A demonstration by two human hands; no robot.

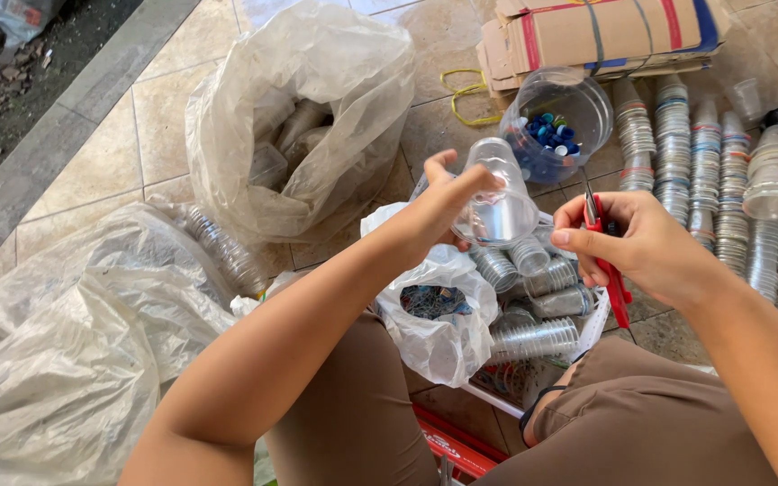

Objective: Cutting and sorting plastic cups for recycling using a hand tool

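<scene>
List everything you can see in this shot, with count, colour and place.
clear cup: one, transparent, centre, in left hand
red cutter: one, red, in right hand
stacked cups: many rows, clear, right
loose cups: several, clear, below hands
jar of caps: one, clear, blue caps, top centre
plastic bags: several, translucent, left and centre
cardboard bundle: one, brown, top right
left hand: holding cup
right hand: holding cutter

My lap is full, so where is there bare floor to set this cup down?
Bare tile lies left of the big clear bag, up to the grey curb. A smaller patch sits between that bag and the cardboard. Crowded: the cup stacks right and the basket.
</scene>
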